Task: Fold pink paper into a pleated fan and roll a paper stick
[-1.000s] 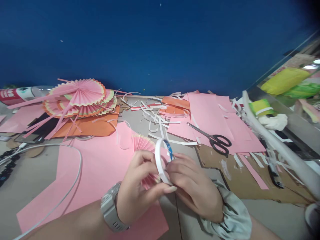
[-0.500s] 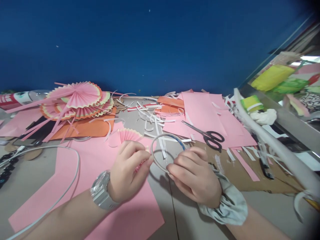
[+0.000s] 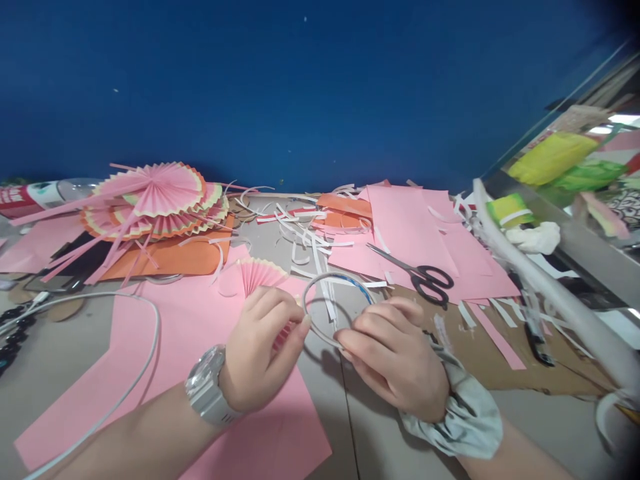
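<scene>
A thin pale ring with a blue patterned stretch (image 3: 320, 337) stands tilted between the two hands. My right hand (image 3: 395, 353) is closed on its right side, fingers curled round it. My left hand (image 3: 265, 343), fingers bent and pinched together, meets the ring's left edge with thumb and fingertips. Behind the left hand a pleated pink paper fan with a cream edge (image 3: 257, 272) rests on a large pink sheet (image 3: 190, 333), partly hidden by that hand.
Black scissors (image 3: 425, 277) lie beyond my right hand on pink paper (image 3: 410, 220). Layered paper rosettes (image 3: 155, 193) stand at the back left, beside a bottle (image 3: 45, 195). White paper strips (image 3: 300, 233) litter the middle. A white cable (image 3: 157, 333) curves at left; cardboard (image 3: 490, 353) lies at right.
The view has shifted slightly, moving the things at right a little rightward and down. Both hands keep their hold on the ring, with only small finger movement.
</scene>
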A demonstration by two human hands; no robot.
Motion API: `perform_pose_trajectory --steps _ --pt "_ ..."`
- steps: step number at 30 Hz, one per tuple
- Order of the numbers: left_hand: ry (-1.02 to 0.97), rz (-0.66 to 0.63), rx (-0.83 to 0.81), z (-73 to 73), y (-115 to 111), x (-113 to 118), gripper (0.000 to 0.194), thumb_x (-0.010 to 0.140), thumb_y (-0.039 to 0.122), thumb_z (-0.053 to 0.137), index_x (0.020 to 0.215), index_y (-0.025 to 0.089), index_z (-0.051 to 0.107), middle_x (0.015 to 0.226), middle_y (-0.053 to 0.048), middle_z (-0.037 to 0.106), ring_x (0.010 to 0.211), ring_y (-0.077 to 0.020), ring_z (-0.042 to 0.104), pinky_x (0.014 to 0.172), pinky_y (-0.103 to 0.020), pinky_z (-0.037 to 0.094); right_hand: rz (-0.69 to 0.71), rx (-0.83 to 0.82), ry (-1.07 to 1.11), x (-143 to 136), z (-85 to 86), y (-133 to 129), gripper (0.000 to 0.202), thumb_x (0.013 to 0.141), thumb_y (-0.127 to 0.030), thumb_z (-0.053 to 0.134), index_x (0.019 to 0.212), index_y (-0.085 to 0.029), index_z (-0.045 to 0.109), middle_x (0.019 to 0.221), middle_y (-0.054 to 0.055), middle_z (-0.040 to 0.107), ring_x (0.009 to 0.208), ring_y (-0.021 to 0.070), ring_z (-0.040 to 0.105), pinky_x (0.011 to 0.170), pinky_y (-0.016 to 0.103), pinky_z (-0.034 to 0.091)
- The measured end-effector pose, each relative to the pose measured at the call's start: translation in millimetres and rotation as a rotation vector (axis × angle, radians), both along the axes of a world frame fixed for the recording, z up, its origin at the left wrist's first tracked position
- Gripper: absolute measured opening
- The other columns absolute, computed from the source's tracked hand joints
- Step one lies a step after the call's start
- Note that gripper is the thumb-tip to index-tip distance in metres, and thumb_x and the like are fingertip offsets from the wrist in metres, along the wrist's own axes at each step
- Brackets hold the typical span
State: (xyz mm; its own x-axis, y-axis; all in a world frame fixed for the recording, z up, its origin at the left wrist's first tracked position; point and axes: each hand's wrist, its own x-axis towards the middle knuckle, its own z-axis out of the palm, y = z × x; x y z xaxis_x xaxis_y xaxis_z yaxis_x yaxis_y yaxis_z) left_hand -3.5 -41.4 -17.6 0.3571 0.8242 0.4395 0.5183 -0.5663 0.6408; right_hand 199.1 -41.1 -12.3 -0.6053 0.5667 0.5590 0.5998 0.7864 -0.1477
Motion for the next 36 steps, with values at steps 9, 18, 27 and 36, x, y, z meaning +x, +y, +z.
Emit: perform_pose_trajectory --steps 9,18,27,36 --pt "-0.009 -0.031 0.081 -1.4 1 0 0.015 0.081 0.005 0.045 0.076 0.019 0.046 0.072 -0.001 0.050 0.075 -0.0150 0.045 0.069 -0.031 0.039 -0.256 -0.048 0.009 -4 -1.7 4 0.012 0.085 -0.023 0.050 0.093 -0.020 0.060 0.071 0.000 0.059 0.075 0.0156 0.051 0.074 0.034 0.027" --pt "-0.048 0.065 -0.042 -1.8 2 0 0.014 0.085 0.011 0.044 0.073 0.019 0.047 0.073 -0.002 0.052 0.075 -0.0158 0.047 0.070 -0.032 0.040 -0.136 -0.446 0.034 -6 -3.3 5 0.020 0.090 -0.018 0.036 0.096 -0.022 0.055 0.078 0.000 0.060 0.075 0.0146 0.053 0.072 0.030 0.033" --pt "-0.072 0.252 -0.169 21.0 16 -8 0.023 0.092 0.027 0.030 0.079 0.020 0.048 0.075 -0.001 0.052 0.072 -0.0145 0.050 0.067 -0.028 0.042 -0.292 -0.512 0.161 -5 -12.2 12 0.017 0.090 -0.023 0.036 0.089 -0.021 0.053 0.086 0.003 0.060 0.081 0.0171 0.056 0.071 0.029 0.042" --pt "0.824 0.128 -0.127 20.1 -8 -39 0.048 0.085 0.046 0.041 0.126 0.020 0.043 0.130 -0.013 0.043 0.117 -0.0327 0.038 0.093 -0.050 0.035 -0.308 -0.372 0.125 -6 -14.1 10 0.020 0.089 -0.022 0.039 0.100 -0.021 0.055 0.095 0.003 0.067 0.085 0.0172 0.061 0.072 0.029 0.044"
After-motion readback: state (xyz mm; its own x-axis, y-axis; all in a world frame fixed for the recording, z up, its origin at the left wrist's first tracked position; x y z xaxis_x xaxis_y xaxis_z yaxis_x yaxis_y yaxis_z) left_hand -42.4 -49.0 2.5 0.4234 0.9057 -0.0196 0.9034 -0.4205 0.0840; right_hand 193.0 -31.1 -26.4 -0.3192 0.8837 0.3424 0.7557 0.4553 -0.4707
